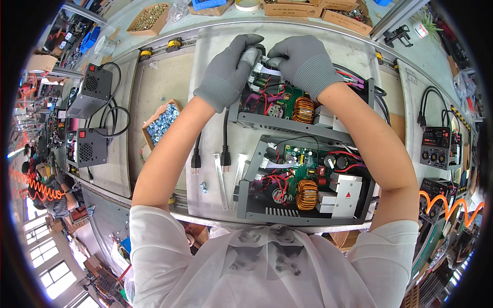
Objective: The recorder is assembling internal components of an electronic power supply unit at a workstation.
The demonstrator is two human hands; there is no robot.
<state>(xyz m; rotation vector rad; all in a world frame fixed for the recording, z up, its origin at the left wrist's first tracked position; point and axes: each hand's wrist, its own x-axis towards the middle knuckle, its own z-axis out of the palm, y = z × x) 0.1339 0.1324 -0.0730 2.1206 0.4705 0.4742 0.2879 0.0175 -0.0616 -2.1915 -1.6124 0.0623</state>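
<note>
Both my hands wear grey knit gloves and meet at the far left end of an open power unit [277, 124], a grey metal case with a green circuit board and a copper coil. My left hand [229, 70] is bent round that end. My right hand [304, 60] has its fingers pinched beside a white wire connector [268, 71]. What the fingertips hold is hidden by the gloves. Nearer me lies a second open power unit [307, 179], with a similar copper coil [306, 195] and a silver metal block [345, 195], touched by neither hand.
Two power plugs [225, 156] and metal strips [220, 179] lie left of the nearer unit, by a few loose screws [203, 188]. A box of blue-silver screws [163, 123] stands beside my left forearm. Finished-looking units [92, 146] stand left; others [436, 149] stand right.
</note>
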